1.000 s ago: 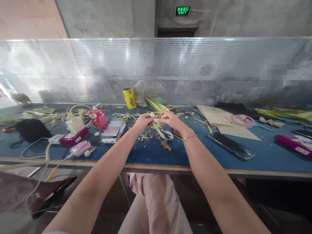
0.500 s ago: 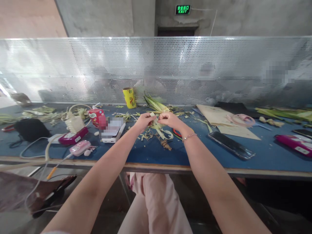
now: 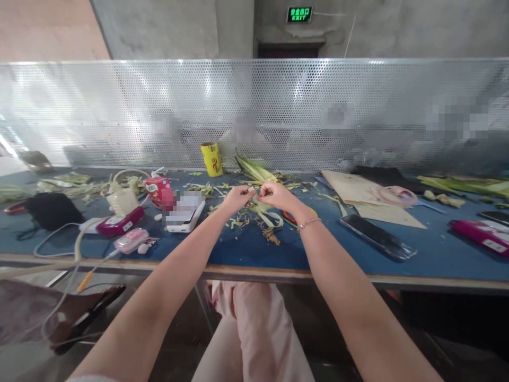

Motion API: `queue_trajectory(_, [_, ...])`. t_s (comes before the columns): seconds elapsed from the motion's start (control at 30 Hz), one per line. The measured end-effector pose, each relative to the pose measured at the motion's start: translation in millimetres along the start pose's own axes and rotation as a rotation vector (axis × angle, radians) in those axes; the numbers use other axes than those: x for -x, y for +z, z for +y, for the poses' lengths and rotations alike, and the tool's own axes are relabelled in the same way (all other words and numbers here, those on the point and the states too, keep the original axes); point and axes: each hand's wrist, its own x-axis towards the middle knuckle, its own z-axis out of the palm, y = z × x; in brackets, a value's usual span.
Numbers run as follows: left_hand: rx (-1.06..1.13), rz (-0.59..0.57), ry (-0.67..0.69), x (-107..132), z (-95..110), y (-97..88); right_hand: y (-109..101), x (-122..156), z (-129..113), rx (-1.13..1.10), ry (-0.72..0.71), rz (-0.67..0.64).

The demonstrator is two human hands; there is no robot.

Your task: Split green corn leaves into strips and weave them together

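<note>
Over the middle of the blue table my left hand (image 3: pixel 237 198) is closed in a pinch, a small pale strip of leaf (image 3: pixel 251 189) at its fingertips. Close beside it, my right hand (image 3: pixel 275 195) is also pinched, its fingertips facing the left ones; what lies in them is too small to make out. Pale curled leaf strips (image 3: pixel 273 217) and shreds lie beneath both hands. A dry brown tuft (image 3: pixel 271 236) rests nearer the table edge. Behind the hands is a bundle of green and pale leaves (image 3: pixel 256 170).
A yellow roll (image 3: pixel 212 160) stands by the perforated metal screen (image 3: pixel 278 95). To the left are a red carton (image 3: pixel 158 192), a white device (image 3: pixel 185 212) and cables. A phone (image 3: pixel 377 236) and brown paper sheets (image 3: pixel 358 193) lie to the right. The blue table (image 3: pixel 254 257) ends near my knees.
The fingers of both hands have shifted slightly, and less of the pale strip shows between them. The things on the table have stayed put.
</note>
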Motion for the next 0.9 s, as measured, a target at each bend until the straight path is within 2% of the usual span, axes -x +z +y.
queue_trajectory(0.3, [0.293, -0.026, -0.264, 9.8, 23.9, 6.0, -0.9, -8.1, 9.6, -0.028, -0.02, 0.126])
queue_trajectory(0.63, [0.345, 0.043, -0.266, 8.0, 17.5, 4.8, -0.5, -8.9, 10.0, -0.02, 0.003, 0.166])
queue_trajectory(0.9, [0.456, 0.027, -0.343, 10.0, 19.6, 4.6, -2.3, -7.7, 11.2, -0.034, 0.034, 0.148])
